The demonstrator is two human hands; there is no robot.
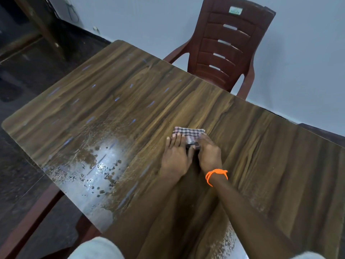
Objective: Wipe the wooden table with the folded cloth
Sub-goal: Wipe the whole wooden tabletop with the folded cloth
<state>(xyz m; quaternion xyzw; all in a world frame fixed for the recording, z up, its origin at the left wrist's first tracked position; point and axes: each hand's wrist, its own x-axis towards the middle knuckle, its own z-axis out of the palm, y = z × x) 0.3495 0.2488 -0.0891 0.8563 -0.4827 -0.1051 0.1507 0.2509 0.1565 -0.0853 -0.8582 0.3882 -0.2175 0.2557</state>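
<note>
A small folded checked cloth (189, 134) lies on the wooden table (261, 156), near its middle. My left hand (175, 156) lies flat with straight fingers, the fingertips pressing on the cloth's left part. Beside it my right hand (209, 154), an orange thread around its wrist, has its fingers bent over the cloth's near right edge; the hands hide the cloth's near part. Both hands touch each other at the thumbs.
A wet, shiny patch with dark droplets (100, 165) covers the table's near left part. A dark red plastic chair (227, 47) stands at the far edge against a pale wall. Another chair's arm (33, 212) shows under the left edge.
</note>
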